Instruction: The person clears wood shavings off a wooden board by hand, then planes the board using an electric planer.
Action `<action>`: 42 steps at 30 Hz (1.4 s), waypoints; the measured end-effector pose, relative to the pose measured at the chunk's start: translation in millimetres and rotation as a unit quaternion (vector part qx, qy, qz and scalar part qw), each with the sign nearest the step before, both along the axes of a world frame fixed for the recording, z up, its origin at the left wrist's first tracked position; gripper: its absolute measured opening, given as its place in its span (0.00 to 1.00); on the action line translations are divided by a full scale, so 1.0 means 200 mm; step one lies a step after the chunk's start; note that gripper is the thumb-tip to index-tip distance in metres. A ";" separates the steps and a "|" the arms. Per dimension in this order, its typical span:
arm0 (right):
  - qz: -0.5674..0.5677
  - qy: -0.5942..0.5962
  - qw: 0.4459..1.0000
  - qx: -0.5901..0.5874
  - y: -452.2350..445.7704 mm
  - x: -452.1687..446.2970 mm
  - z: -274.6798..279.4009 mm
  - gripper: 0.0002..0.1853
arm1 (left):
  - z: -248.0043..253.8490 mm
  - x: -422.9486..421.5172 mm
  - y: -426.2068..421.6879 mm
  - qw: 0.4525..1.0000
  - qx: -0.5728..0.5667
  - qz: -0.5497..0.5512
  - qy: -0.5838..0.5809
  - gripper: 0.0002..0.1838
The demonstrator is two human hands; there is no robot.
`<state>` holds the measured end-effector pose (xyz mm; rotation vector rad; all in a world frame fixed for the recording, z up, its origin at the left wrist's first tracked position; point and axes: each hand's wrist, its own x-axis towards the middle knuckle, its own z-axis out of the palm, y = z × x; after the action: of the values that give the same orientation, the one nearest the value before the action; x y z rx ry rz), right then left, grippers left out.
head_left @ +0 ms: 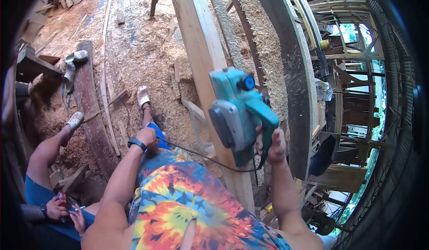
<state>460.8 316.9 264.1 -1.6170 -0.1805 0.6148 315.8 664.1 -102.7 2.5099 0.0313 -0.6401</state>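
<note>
A teal electric planer (241, 111) rests on a long pale timber beam (196, 31), its blue knob toward the far right. My right hand (276, 148) is closed around the planer's rear handle; some fingers are hidden behind it. The black power cord (201, 153) runs from the back of the planer across my shirt to my left hand (147, 137). That hand, with a dark watch on the wrist, is closed on the cord beside my knee. Blur softens the planer's edges.
Another person's hand (57, 209) holds something red at lower left, near a bare leg in a clog. A dark plank (300, 93) heaped with shavings lies right of the beam. Shavings cover the ground (156, 40). A loose board (91, 111) lies at left.
</note>
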 end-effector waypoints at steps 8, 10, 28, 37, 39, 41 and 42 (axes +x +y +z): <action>0.051 -0.048 0.997 -0.017 0.77 0.82 0.07 0.37 | 0.17 0.17 0.22 0.996 -0.028 0.084 0.012 0.17; 0.064 -0.059 0.996 -0.019 1.00 1.04 0.10 0.37 | 0.29 0.23 0.28 0.988 -0.057 0.139 0.025 0.16; 0.077 -0.079 0.993 0.038 2.34 2.32 0.07 0.35 | 0.71 0.53 0.76 0.902 -0.167 0.387 -0.094 0.16; 0.075 -0.071 0.995 0.015 1.41 1.40 0.09 0.35 | 0.49 0.18 0.72 0.943 -0.020 0.332 -0.009 0.16; 0.063 -0.065 0.996 0.009 1.10 1.08 0.09 0.35 | 0.42 0.10 0.64 0.954 0.004 0.299 -0.011 0.14; 0.044 -0.046 0.998 -0.009 0.77 0.73 0.08 0.35 | 0.28 0.03 0.53 0.967 0.010 0.251 -0.035 0.12; 0.037 -0.029 0.999 -0.015 0.60 0.55 0.07 0.36 | 0.25 -0.01 0.47 0.972 0.014 0.228 -0.047 0.11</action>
<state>570.3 436.9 278.1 -1.6641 -0.2759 0.6294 313.9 759.0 -52.1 2.4323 0.5683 -0.3318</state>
